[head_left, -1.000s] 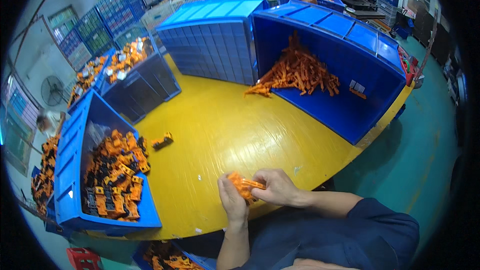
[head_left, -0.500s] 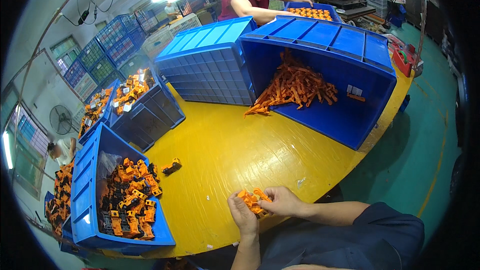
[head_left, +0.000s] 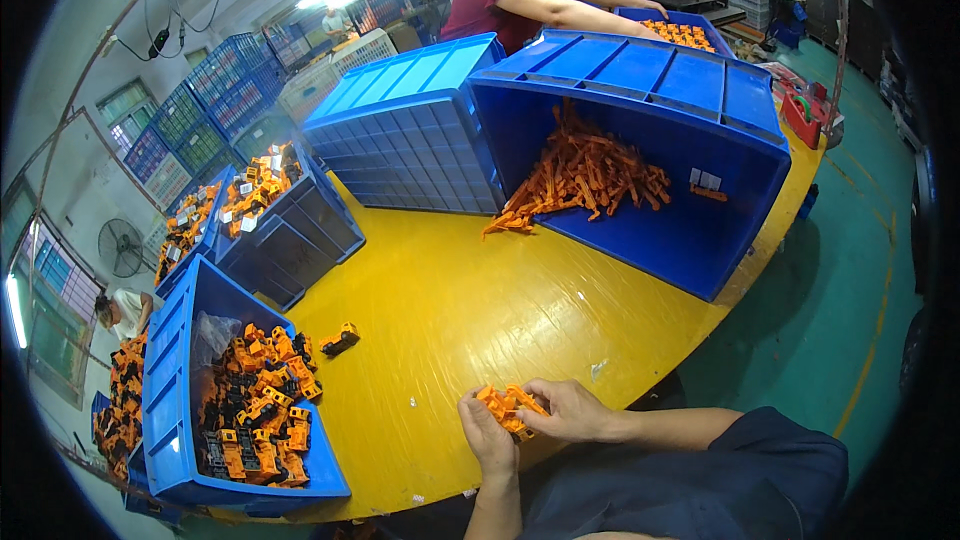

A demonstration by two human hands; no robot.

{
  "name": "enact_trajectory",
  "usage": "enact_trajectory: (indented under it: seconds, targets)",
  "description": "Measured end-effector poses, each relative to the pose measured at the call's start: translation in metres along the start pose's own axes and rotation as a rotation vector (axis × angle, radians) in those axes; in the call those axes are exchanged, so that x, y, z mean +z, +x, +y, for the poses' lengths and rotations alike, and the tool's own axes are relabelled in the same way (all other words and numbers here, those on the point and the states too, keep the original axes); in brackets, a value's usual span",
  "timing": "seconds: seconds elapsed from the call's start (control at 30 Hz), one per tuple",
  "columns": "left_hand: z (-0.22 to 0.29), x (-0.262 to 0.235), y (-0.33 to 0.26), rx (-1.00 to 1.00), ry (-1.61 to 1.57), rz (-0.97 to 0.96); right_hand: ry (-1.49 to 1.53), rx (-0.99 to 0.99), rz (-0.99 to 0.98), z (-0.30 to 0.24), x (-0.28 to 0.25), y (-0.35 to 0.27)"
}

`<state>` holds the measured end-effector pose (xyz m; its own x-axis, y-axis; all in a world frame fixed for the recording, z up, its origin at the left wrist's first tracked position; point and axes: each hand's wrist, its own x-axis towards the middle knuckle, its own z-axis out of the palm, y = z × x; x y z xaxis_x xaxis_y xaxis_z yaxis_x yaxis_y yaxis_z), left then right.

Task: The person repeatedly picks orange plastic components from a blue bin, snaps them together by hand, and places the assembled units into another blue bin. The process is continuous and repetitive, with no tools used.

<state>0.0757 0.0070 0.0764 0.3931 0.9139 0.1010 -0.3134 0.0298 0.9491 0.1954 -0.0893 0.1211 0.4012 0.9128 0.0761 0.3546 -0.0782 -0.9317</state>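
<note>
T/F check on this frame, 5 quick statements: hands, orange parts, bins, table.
1. Both hands hold one orange part. True: the left hand and right hand meet on the orange part at the near table edge.
2. The table is green. False: the table is yellow; the floor is green.
3. The big blue bin lies tipped on its side. True: the bin opens toward the person, and orange sticks spill out onto the table.
4. The left bin is empty. False: the left bin holds many orange-and-black toy trucks.
5. No truck lies loose on the table. False: one loose truck lies beside the left bin.
</note>
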Motion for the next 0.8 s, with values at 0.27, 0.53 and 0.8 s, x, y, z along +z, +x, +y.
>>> enact_trajectory:
  seconds: [0.27, 0.53, 0.8]
  targets:
    - [-0.006, -0.001, 0.0, -0.094, -0.036, 0.021, -0.083, -0.103, 0.004, 0.002, -0.001, 0.001]
    - [-0.012, 0.0, 0.001, -0.118, -0.075, 0.015, -0.259, -0.172, 0.094, 0.007, 0.003, -0.002]
    - [-0.011, 0.002, -0.003, -0.118, 0.017, -0.005, -0.445, -0.267, 0.088, 0.012, 0.004, -0.003]
